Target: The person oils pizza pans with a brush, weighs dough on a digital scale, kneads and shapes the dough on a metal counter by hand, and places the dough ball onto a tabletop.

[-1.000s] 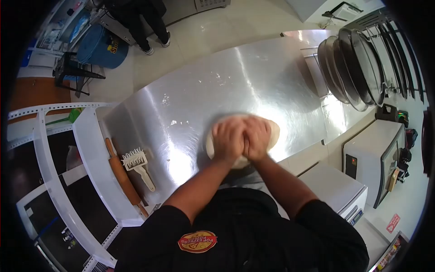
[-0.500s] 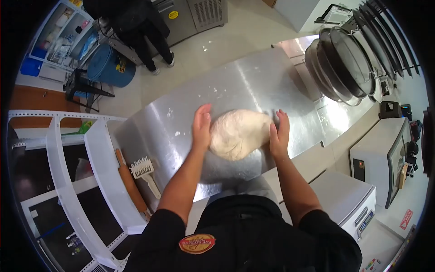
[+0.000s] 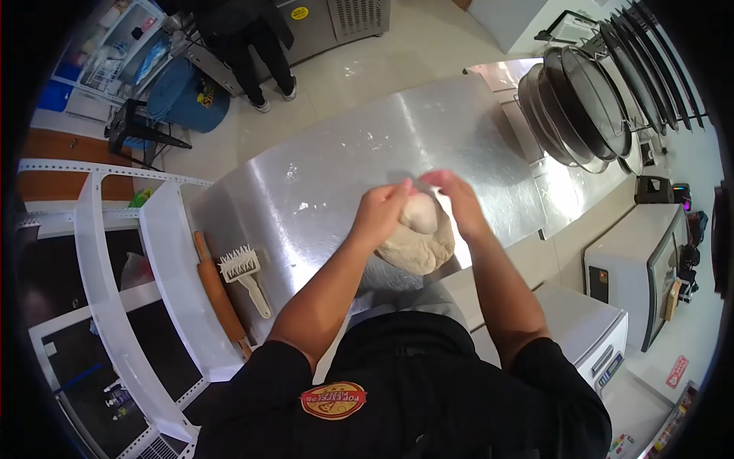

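Observation:
A lump of pale dough (image 3: 417,252) rests on the steel table near my body, its far part folded up into a rounded bulge. My left hand (image 3: 382,213) is at the dough's far left side, fingers closed on its raised edge. On the far right side, my right hand (image 3: 461,205) curves inward with its fingertips close to those of the left hand. Motion blurs the right fingers, so whether they grip the dough is unclear.
The steel table (image 3: 329,164) has white flour smudges. At left lie a rolling pin (image 3: 219,298) and a spiked dough docker (image 3: 246,277), beside a white shelf frame (image 3: 172,268). Round pans and screens (image 3: 577,107) stand at right. Another person (image 3: 256,46) stands beyond the table.
Both hands have moved inward and away from my body, from the dough's sides to its far edge. The dough, wide and rounded before, is now narrower with its far part folded up.

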Demonstrator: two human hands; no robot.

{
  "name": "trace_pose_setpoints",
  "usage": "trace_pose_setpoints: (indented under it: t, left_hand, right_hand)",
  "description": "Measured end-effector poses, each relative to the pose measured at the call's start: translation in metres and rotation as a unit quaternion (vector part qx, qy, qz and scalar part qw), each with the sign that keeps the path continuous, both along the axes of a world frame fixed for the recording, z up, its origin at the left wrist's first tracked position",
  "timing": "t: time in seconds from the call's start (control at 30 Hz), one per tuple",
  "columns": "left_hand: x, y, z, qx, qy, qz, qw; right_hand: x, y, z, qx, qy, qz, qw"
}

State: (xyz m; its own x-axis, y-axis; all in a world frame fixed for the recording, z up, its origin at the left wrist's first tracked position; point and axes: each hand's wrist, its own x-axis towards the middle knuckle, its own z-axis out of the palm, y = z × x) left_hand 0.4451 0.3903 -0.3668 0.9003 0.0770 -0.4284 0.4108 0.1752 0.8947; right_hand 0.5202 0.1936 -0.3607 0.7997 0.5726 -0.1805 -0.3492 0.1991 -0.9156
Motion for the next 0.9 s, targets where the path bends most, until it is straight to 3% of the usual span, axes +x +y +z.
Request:
trace_pose_setpoints:
  t: [0.03, 0.07, 0.13, 0.17, 0.23, 0.27, 0.33, 0.5, 0.6, 0.63, 0.7, 0.73, 0.8, 0.9]
  left_hand:
    - [0.002, -0.004, 0.014, 0.037, 0.028, -0.076, 0.996]
    - [-0.008, -0.015, 0.029, 0.031, 0.034, -0.078, 0.996]
    - [-0.041, -0.042, 0.051, 0.172, -0.027, -0.082, 0.981]
    - [-0.046, -0.050, 0.041, 0.168, -0.025, -0.085, 0.982]
    - [-0.057, -0.065, 0.003, 0.316, -0.270, -0.001, 0.910]
    - [-0.056, -0.070, -0.015, 0.378, -0.388, 0.042, 0.840]
    - [-0.019, -0.053, -0.036, 0.434, -0.426, 0.053, 0.792]
    - [0.063, -0.020, -0.059, 0.547, -0.325, 0.095, 0.765]
    - [0.068, -0.019, -0.067, 0.547, -0.177, 0.059, 0.816]
    - [0.062, -0.017, -0.061, 0.547, -0.179, 0.056, 0.816]
    - [0.048, 0.005, -0.039, 0.348, -0.084, -0.058, 0.932]
    - [0.046, 0.018, -0.032, 0.241, -0.036, -0.115, 0.963]
    - [0.033, 0.045, -0.052, 0.232, -0.077, -0.083, 0.966]
    - [0.013, 0.055, -0.085, 0.205, -0.157, -0.010, 0.966]
  right_hand:
    - [-0.022, 0.001, 0.011, -0.128, -0.011, -0.035, 0.991]
    - [-0.046, 0.001, 0.016, -0.255, -0.020, -0.066, 0.964]
    - [-0.106, -0.007, 0.000, -0.178, -0.100, -0.253, 0.946]
    - [-0.117, -0.007, -0.015, -0.182, -0.098, -0.254, 0.945]
    - [-0.131, -0.005, -0.036, -0.225, -0.370, -0.268, 0.861]
    - [-0.123, -0.002, -0.044, -0.230, -0.368, -0.273, 0.859]
    - [-0.083, 0.013, -0.058, -0.294, -0.542, -0.223, 0.755]
    - [0.006, 0.059, -0.062, -0.362, -0.567, -0.253, 0.695]
    - [0.012, 0.062, -0.067, -0.403, -0.460, -0.220, 0.760]
    - [0.006, 0.056, -0.063, -0.404, -0.458, -0.224, 0.759]
    - [-0.016, 0.036, -0.054, -0.295, -0.308, -0.277, 0.861]
    - [-0.023, 0.025, -0.049, -0.232, -0.230, -0.302, 0.896]
    - [-0.043, -0.018, -0.044, -0.337, -0.365, -0.339, 0.799]
    - [-0.059, -0.040, -0.095, -0.366, -0.327, -0.334, 0.805]
